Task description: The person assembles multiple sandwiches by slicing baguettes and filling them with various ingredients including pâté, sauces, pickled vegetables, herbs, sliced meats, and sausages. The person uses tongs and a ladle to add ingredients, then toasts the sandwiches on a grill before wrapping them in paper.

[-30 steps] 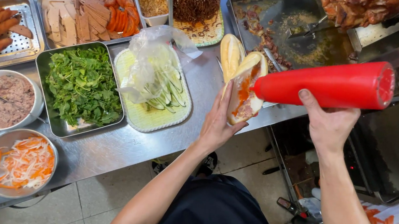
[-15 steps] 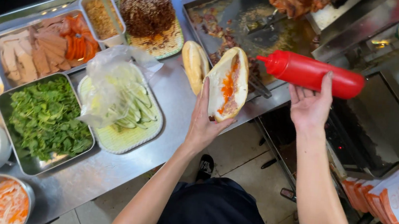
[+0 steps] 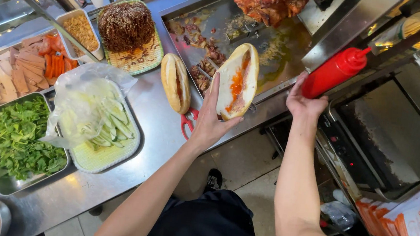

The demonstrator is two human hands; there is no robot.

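Red sauce bottle [image 3: 335, 72] swung upright, right hand [image 3: 302, 103] gripping base; left hand [image 3: 213, 122] cradles split baguette [image 3: 237, 80]; keep level.

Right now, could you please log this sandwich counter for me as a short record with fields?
left hand: holds a split baguette open, orange sauce inside
right hand: grips a red squeeze bottle, upright by the steel ledge
counter: second baguette lying flat; red-handled scissors beside it
trays: green herbs; sliced cucumber under a plastic bag; sliced meats and carrot
griddle: meat scraps, large roast above
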